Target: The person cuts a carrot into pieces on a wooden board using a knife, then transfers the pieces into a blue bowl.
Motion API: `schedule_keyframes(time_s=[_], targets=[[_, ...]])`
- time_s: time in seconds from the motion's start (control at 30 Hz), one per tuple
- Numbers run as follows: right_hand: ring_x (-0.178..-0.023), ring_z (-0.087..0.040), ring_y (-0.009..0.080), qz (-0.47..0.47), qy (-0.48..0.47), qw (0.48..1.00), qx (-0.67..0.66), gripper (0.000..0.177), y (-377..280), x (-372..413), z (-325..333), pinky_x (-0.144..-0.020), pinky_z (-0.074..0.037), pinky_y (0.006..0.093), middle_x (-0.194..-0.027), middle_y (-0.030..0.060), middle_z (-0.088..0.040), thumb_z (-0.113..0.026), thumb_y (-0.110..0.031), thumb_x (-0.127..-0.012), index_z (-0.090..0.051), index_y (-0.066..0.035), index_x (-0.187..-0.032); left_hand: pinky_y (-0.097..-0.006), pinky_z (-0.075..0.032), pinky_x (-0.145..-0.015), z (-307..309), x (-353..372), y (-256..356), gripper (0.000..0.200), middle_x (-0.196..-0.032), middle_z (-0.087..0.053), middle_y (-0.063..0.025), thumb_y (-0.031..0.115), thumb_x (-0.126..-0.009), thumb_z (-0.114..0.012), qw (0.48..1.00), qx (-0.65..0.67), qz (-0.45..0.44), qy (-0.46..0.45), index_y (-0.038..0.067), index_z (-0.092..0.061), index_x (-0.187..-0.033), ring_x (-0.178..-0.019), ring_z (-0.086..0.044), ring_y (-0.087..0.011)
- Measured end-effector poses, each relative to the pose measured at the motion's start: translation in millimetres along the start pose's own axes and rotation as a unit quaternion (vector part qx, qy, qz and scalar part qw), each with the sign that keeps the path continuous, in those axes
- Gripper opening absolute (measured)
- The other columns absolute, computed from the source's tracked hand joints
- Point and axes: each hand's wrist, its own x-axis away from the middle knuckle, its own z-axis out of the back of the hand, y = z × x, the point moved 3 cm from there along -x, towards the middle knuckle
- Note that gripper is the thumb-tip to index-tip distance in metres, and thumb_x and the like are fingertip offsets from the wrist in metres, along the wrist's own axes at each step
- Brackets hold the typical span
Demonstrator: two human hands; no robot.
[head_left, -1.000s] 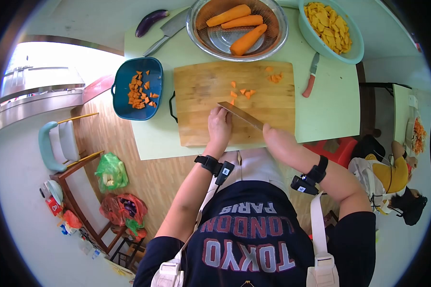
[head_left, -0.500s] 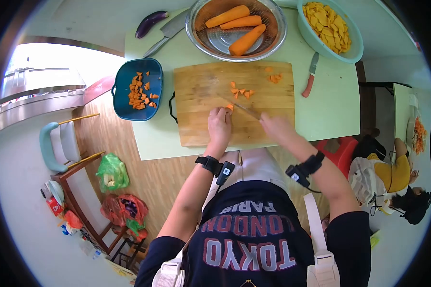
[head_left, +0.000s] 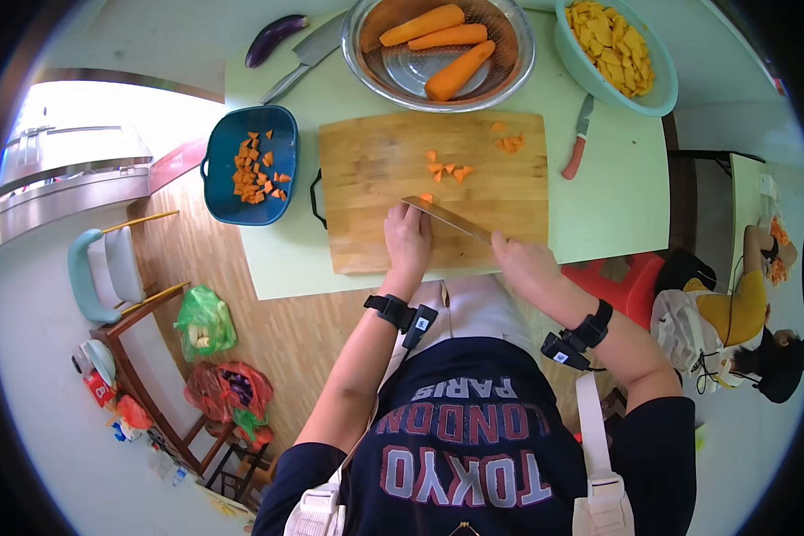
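My right hand (head_left: 524, 263) grips the handle of a knife (head_left: 451, 218), whose blade slants up and left across the wooden cutting board (head_left: 366, 161). At the blade's far end my left hand (head_left: 408, 234) has its fingers curled down on the board, right beside the steel. What those fingers hold is mostly hidden; a small carrot piece (head_left: 426, 198) shows at the blade just past them. Farther up the board lie several cut carrot chunks (head_left: 449, 168). Some thin carrot bits (head_left: 510, 144) sit near its upper right corner.
Left of the board stands a blue basket (head_left: 207, 192) with carrot chunks. Behind are a steel bowl (head_left: 352, 67) of whole carrots, a cleaver (head_left: 305, 61) and an eggplant (head_left: 275, 40). At right are a light-blue bowl (head_left: 590, 80) of yellow slices and a red-handled knife (head_left: 575, 156). Another person (head_left: 732, 313) sits right.
My right hand and the knife have shifted slightly; the blade now lies more plainly against the left fingers. The view has drifted a little. The other person's arm has moved over the orange shreds.
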Motion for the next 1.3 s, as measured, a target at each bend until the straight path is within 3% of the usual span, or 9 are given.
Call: schedule_keyframes(time_s=[0.17, 0.47, 0.57, 0.63, 0.73, 1.03, 1.13, 1.2, 1.3], targets=[[-0.054, -0.064, 0.0258, 0.003, 0.026, 0.998, 0.05, 0.005, -9.0, -2.7, 6.9, -0.043, -0.049, 0.0364, -0.057, 0.0111, -0.059, -0.051, -0.006, -0.077, -0.048, -0.004, -0.081, -0.0397, -0.041, -0.064, -1.0, 0.6, -4.2, 0.02, -0.085, -0.057, -0.0114, 0.0, -0.072, -0.06, 1.0, 0.01, 0.02, -0.011, 0.005, -0.061, -0.091, -0.077, -0.053, -0.0306], [-0.06, -0.063, 0.0341, 0.056, 0.005, 0.998, -0.036, 0.009, -6.5, -58.3, -17.3, -0.051, -0.05, 0.0426, -0.064, 0.019, -0.06, -0.048, -0.004, -0.079, -0.046, 0.001, -0.086, -0.0399, -0.042, -0.064, -4.6, -0.9, -11.1, 0.007, -0.08, -0.059, -0.0119, 0.002, -0.071, -0.062, 1.0, 0.006, 0.013, -0.005, 0.004, -0.062, -0.078, -0.074, -0.054, -0.0319], [-0.059, -0.061, 0.0363, 0.043, 0.002, 0.998, -0.056, 0.011, 7.9, -66.0, -36.3, -0.052, -0.048, 0.0448, -0.064, 0.0195, -0.06, -0.048, -0.009, -0.084, -0.046, 0.001, -0.087, -0.0401, -0.043, -0.065, -6.9, 0.6, -13.1, 0.005, -0.08, -0.059, -0.0122, 0.002, -0.072, -0.062, 1.0, 0.02, 0.021, -0.012, 0.003, -0.061, -0.077, -0.076, -0.054, -0.0325], [-0.059, -0.058, 0.0391, 0.024, 0.039, 0.983, -0.175, 0.017, 19.6, -73.1, -32.7, -0.053, -0.046, 0.0468, -0.063, 0.0192, -0.058, -0.045, -0.017, -0.089, -0.046, 0.0, -0.087, -0.0402, -0.044, -0.066, -5.9, 0.9, -14.2, 0.005, -0.08, -0.059, -0.0124, 0.002, -0.072, -0.062, 0.999, 0.034, 0.028, -0.017, 0.003, -0.061, -0.076, -0.077, -0.055, -0.0327], [-0.059, -0.056, 0.041, 0.027, 0.08, 0.97, -0.226, 0.023, 25.9, -67.2, -20.3, -0.055, -0.044, 0.0491, -0.061, 0.0192, -0.057, -0.043, -0.023, -0.092, -0.047, -0.001, -0.087, -0.0356, -0.047, -0.068, 10.7, -5.2, -19.4, 0.009, -0.082, -0.06, -0.0134, 0.001, -0.073, -0.063, 0.997, 0.065, 0.043, -0.026, 0.002, -0.06, -0.082, -0.079, -0.057, -0.0298], [-0.062, -0.06, 0.0384, -0.013, -0.011, 0.991, -0.132, 0.023, 4.8, -9.6, -37.5, -0.056, -0.046, 0.0486, -0.063, 0.0196, -0.059, -0.043, -0.024, -0.092, -0.047, -0.003, -0.087, -0.0372, -0.047, -0.073, 38.6, 11.9, -29.4, 0.018, -0.092, -0.058, -0.0144, 0.005, -0.074, -0.065, 0.996, -0.018, 0.005, -0.089, 0.003, -0.06, -0.091, -0.087, -0.054, -0.0322], [-0.062, -0.06, 0.0389, -0.064, 0.024, 0.988, -0.136, 0.022, 10.1, -3.1, -43.3, -0.056, -0.046, 0.0491, -0.062, 0.0198, -0.059, -0.043, -0.024, -0.091, -0.048, -0.003, -0.087, -0.0364, -0.047, -0.072, 39.0, 14.5, -31.5, 0.018, -0.09, -0.058, -0.0153, 0.005, -0.074, -0.064, 0.992, -0.053, 0.031, -0.109, 0.003, -0.06, -0.091, -0.084, -0.056, -0.0315], [-0.061, -0.059, 0.039, -0.082, 0.025, 0.987, -0.136, 0.022, 13.4, -0.2, -40.2, -0.055, -0.046, 0.0497, -0.062, 0.0197, -0.059, -0.043, -0.024, -0.091, -0.048, -0.003, -0.087, -0.0361, -0.048, -0.069, 35.6, 15.4, -34.6, 0.015, -0.089, -0.057, -0.0162, 0.003, -0.076, -0.062, 0.982, 0.01, 0.138, -0.127, 0.002, -0.059, -0.091, -0.081, -0.056, -0.0314], [-0.058, -0.059, 0.0392, -0.097, 0.038, 0.984, -0.143, 0.023, 18.3, 3.0, -38.1, -0.053, -0.045, 0.0505, -0.061, 0.0194, -0.059, -0.043, -0.025, -0.092, -0.047, -0.003, -0.087, -0.0354, -0.048, -0.067, 27.1, 1.4, -23.2, 0.013, -0.09, -0.056, -0.0166, 0.001, -0.077, -0.06, 0.994, 0.036, 0.086, -0.059, 0.001, -0.059, -0.09, -0.079, -0.057, -0.0314]])
